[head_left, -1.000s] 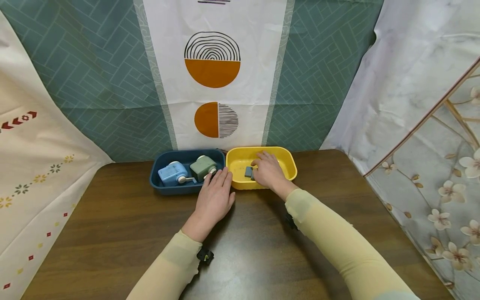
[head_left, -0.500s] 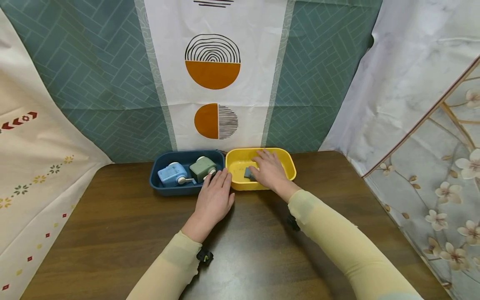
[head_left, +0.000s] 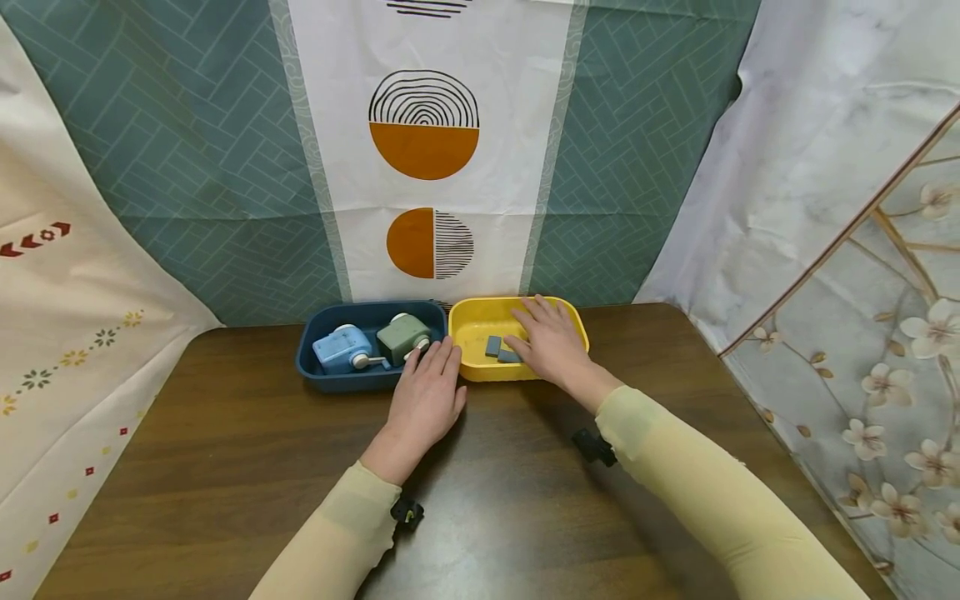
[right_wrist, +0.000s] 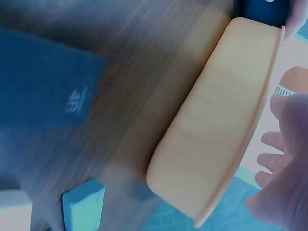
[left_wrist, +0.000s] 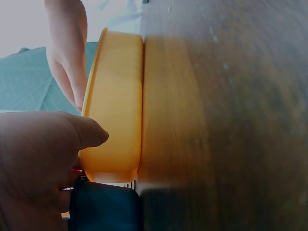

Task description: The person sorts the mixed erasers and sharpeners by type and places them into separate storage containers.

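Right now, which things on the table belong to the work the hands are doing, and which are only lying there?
In the work:
- right hand
- small grey-blue blocks
- yellow tray
- left hand, at the trays' near edge

Only lying there:
- dark blue tray
- light blue sharpener
- green sharpener

Head view bright, even, edges warped; wrist views blurred
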A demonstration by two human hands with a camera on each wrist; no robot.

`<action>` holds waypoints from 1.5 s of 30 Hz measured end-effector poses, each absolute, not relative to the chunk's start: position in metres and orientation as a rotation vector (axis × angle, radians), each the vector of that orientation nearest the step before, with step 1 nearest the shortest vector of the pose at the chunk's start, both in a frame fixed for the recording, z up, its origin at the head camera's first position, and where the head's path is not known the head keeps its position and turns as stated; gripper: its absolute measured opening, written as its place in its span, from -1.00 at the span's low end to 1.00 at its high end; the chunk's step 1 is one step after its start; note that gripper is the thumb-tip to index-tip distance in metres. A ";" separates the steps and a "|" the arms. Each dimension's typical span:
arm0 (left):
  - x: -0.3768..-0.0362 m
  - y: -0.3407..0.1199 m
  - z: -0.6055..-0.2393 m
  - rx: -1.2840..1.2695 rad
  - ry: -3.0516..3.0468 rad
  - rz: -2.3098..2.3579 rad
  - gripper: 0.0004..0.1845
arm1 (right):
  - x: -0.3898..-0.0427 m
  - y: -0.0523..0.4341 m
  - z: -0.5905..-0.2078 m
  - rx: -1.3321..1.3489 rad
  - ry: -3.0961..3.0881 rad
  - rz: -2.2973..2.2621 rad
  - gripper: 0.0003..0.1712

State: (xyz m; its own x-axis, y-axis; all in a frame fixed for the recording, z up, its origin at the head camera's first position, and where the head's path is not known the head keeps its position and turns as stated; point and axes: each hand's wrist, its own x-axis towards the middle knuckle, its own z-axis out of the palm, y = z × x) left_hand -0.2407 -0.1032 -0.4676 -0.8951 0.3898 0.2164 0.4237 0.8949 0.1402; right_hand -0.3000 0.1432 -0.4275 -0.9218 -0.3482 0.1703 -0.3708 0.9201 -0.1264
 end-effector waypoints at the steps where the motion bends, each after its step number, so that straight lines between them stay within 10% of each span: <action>1: -0.241 -0.103 -0.468 -0.623 -2.879 -0.276 -0.23 | -0.298 0.145 -0.427 0.559 -2.931 0.224 -0.25; 45: -0.241 -0.103 -0.468 -0.629 -2.873 -0.276 -0.23 | -0.223 0.223 -0.425 0.600 -2.836 0.207 -0.12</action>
